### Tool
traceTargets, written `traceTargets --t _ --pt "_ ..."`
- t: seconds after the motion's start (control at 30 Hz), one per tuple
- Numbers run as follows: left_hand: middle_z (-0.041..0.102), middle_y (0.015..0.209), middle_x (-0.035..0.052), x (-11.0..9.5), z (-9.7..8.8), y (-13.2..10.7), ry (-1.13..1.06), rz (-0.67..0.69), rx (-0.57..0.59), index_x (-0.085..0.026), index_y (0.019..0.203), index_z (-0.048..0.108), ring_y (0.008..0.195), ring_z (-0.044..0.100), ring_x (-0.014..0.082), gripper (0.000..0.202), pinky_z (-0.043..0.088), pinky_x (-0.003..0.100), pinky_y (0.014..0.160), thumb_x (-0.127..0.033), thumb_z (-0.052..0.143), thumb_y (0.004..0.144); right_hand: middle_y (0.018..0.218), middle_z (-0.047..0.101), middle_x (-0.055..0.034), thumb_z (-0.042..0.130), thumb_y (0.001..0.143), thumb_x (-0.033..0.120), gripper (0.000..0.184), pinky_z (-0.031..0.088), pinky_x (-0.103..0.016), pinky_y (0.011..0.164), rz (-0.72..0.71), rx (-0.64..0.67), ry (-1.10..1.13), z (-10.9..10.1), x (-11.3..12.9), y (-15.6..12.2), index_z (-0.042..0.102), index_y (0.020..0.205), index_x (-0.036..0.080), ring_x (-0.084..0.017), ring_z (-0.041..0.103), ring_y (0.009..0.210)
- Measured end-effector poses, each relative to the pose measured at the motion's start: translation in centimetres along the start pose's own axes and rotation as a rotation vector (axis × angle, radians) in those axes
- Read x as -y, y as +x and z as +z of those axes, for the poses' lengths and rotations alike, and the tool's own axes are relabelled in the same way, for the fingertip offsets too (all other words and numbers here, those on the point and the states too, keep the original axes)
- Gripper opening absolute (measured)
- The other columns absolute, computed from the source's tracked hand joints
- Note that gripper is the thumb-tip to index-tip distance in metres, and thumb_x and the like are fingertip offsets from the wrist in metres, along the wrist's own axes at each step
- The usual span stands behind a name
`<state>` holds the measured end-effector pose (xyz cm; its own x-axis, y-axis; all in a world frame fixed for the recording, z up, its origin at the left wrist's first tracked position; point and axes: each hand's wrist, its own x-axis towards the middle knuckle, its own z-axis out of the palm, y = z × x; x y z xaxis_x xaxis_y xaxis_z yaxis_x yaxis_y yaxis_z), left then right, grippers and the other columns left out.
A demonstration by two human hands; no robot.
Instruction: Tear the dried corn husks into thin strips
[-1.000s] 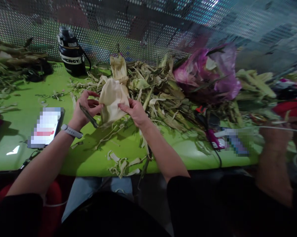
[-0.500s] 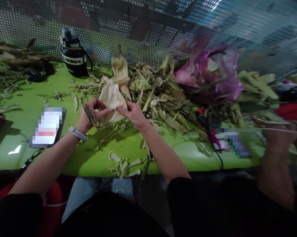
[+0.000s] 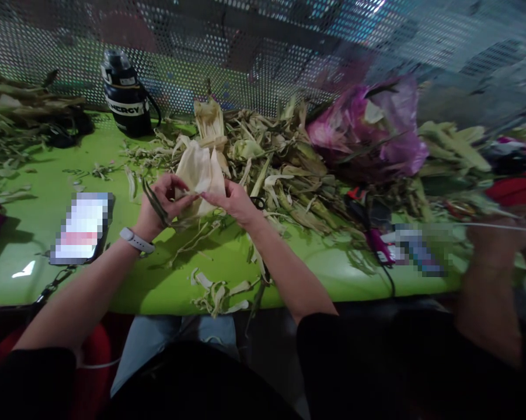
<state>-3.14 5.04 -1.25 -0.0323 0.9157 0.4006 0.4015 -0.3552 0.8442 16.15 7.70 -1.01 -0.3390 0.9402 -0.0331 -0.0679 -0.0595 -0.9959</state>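
Between my two hands is a broad, pale corn husk [image 3: 197,168], held up over the green table [image 3: 157,287]. My left hand [image 3: 164,203], with a white band on its wrist, pinches the husk's lower left edge. A narrow dark green strip of leaf [image 3: 154,204] sticks out beside that hand. My right hand [image 3: 236,202] pinches the same husk at its lower right, thumb close to the left thumb. Just behind lies a heap of dried husks [image 3: 284,157], with one upright husk [image 3: 210,119] at its left end. Black scissor handles [image 3: 258,203] show beside my right hand.
A phone [image 3: 82,227] and a dark bottle [image 3: 126,96] stand left. A pink plastic bag [image 3: 372,131] sits on the husks at right. Torn strips [image 3: 221,296] lie near the front edge. Another person's hand [image 3: 494,236] is at far right. A perforated metal panel [image 3: 254,52] closes the back.
The husk's upper edge now shows a notch between two raised parts. Both thumbs have shifted slightly left along its lower edge, and both hands still grip it.
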Motion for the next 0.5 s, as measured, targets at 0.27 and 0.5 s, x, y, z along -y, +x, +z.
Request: traceTargets --t 0.27,0.5 --pt "0.057 0.062 -0.0032 -0.4 0.2 -0.5 -0.155 0.007 0.071 -0.018 0.072 0.060 0.054 0.048 0.0091 0.028 0.040 0.023 0.051 -0.030 0.085 0.067 0.091 0.078 -0.0056 0.091 0.055 0.044 0.043 0.058 -0.045 0.093 0.044 -0.039 0.056 0.2 -0.4 -0.3 0.077 0.088 0.020 -0.024 0.072 0.087" --pt "0.057 0.061 -0.0041 -0.4 -0.5 0.4 -0.402 -0.198 0.170 -0.018 0.076 0.056 0.052 0.056 0.0093 0.043 0.047 0.020 0.046 -0.029 0.091 0.056 0.089 0.077 -0.0071 0.091 0.056 0.045 0.043 0.058 -0.042 0.090 0.094 -0.021 0.071 -0.3 0.1 -0.3 0.078 0.086 0.017 -0.022 0.072 0.084"
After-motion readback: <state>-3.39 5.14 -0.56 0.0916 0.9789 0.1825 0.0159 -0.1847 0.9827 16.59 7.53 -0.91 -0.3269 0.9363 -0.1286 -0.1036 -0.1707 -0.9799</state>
